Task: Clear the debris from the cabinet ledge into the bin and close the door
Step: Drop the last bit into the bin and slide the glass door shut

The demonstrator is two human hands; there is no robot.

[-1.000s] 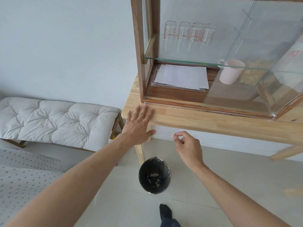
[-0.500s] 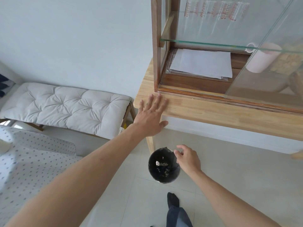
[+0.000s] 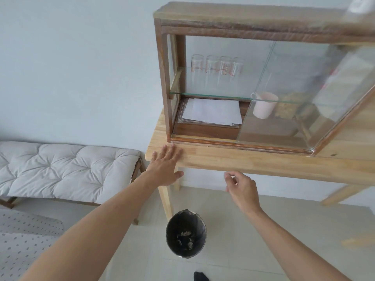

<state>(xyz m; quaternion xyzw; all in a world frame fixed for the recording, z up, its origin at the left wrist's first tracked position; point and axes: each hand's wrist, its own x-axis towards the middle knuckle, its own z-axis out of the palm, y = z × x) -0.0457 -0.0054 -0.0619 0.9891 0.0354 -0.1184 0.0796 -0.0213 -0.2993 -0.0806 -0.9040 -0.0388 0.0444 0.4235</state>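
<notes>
Pale wood worktop (image 3: pixel 253 161): left hand (image 3: pixel 165 165) flat at its corner, empty; right hand (image 3: pixel 242 189) pinches, perhaps holding crumbs; carry them over the bin (image 3: pixel 185 233).

I can read no text here. The glasses (image 3: pixel 217 73) on the cabinet's (image 3: pixel 243 19) upper shelf carry red printed markings, too blurred to make out. At three o'clock, red marks show through the glass door (image 3: pixel 304 94), equally illegible.

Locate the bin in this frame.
In the head view the bin stands on the floor at lower centre, beside the wooden table's front left leg, below and between the left hand and right hand.
</notes>
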